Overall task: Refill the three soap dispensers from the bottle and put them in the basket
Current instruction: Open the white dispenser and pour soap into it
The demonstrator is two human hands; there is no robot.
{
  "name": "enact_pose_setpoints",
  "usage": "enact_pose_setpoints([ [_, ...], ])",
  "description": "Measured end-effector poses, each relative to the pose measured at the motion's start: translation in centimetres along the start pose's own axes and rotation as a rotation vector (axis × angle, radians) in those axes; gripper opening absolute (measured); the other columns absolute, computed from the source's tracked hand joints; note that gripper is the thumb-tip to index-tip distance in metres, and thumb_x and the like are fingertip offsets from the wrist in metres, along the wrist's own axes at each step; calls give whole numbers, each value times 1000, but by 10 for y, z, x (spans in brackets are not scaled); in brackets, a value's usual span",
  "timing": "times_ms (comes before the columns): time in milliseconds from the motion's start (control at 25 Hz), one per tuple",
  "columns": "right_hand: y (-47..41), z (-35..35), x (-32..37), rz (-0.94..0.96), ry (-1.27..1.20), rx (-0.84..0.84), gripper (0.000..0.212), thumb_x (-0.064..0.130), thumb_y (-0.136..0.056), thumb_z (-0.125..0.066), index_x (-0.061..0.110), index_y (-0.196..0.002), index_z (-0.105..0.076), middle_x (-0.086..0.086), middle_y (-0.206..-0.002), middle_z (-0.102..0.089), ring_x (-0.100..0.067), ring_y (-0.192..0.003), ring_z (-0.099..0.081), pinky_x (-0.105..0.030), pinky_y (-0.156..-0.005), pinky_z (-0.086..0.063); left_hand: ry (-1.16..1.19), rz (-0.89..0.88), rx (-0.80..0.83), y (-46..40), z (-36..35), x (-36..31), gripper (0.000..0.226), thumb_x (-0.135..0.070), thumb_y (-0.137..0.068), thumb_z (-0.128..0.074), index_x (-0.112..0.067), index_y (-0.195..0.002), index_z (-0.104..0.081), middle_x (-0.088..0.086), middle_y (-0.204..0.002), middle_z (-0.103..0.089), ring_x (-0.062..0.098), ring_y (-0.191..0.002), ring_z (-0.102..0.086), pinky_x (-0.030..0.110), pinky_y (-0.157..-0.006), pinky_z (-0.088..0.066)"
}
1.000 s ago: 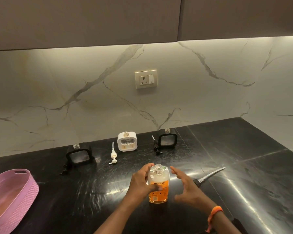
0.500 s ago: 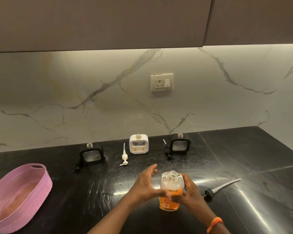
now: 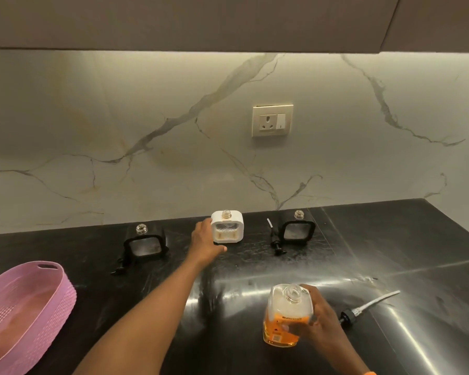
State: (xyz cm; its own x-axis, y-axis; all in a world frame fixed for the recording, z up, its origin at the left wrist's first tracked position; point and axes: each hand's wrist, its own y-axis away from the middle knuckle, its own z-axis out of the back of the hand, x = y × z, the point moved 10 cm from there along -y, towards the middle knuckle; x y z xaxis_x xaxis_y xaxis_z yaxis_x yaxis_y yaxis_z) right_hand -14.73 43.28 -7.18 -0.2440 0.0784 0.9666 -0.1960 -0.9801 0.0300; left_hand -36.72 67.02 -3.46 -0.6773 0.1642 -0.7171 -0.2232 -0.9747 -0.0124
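Three square dispensers with open necks stand in a row near the wall: a black dispenser [image 3: 146, 244] on the left, a white dispenser [image 3: 227, 228] in the middle, a second black dispenser [image 3: 297, 231] on the right. My left hand [image 3: 205, 243] reaches out and wraps the white dispenser's left side, thumb below its front. Close to me, my right hand [image 3: 316, 318] grips the clear refill bottle [image 3: 287, 316], uncapped and about half full of orange soap. The pink basket [image 3: 61, 290] sits empty at the far left.
Loose pumps lie on the black counter: a black pump [image 3: 275, 239] beside the right dispenser, another black pump [image 3: 119, 265] by the left one, and the bottle's long pump [image 3: 363, 308] to the right of it. A wall socket [image 3: 272, 121] is above.
My left hand left the bottle and stretched forward to the white dispenser. My right hand closed on the bottle. The white pump beside the white dispenser is now hidden behind my left hand.
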Motion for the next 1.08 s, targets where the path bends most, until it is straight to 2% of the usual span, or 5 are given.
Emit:
enact_pose_setpoints([
  [240, -4, 0, -7, -4, -46, -2, 70, 17, -50, -94, 24, -114, -66, -6, -112, -68, -23, -105, -65, -43, -85, -56, -101, 40, 100, -63, -21, 16, 108, -15, -67, -85, -10, -151, -18, 11, -157, -25, 32, -144, -23, 41, -116, -25],
  [320, -5, 1, -6, -11, -24, -7, 69, 19, -50, -95, 23, -113, -66, -6, -111, -68, -22, -104, -66, -39, -82, -57, -169, 18, 135, -78, -28, 18, 107, -15, -70, -83, -12, -153, -15, 10, -160, -19, 29, -148, -15, 41, -119, -20],
  [440, -3, 3, -4, -16, 41, -28, 66, 22, -54, -94, 24, -114, -64, 2, -113, -67, -15, -105, -65, -29, -81, -55, -151, -17, 158, -91, -36, 18, 90, -11, -72, -81, -14, -147, -32, 12, -151, -36, 32, -140, -33, 43, -112, -33],
  [560, -1, -1, 2, -32, 63, -3, 64, 17, -62, -90, 25, -118, -60, 12, -115, -64, -8, -108, -62, -25, -83, -54, -197, -84, 113, -95, -34, 13, 51, -7, -72, -77, -14, -118, -55, 13, -124, -58, 34, -116, -54, 35, -88, -43],
  [1080, 1, -1, 4, -54, 76, -15, 65, 21, -64, -89, 23, -120, -57, 12, -115, -64, -8, -110, -61, -26, -84, -54, -226, -97, 90, -91, -34, 10, 47, -9, -79, -76, -7, -122, -56, 15, -124, -58, 32, -113, -53, 38, -89, -42],
])
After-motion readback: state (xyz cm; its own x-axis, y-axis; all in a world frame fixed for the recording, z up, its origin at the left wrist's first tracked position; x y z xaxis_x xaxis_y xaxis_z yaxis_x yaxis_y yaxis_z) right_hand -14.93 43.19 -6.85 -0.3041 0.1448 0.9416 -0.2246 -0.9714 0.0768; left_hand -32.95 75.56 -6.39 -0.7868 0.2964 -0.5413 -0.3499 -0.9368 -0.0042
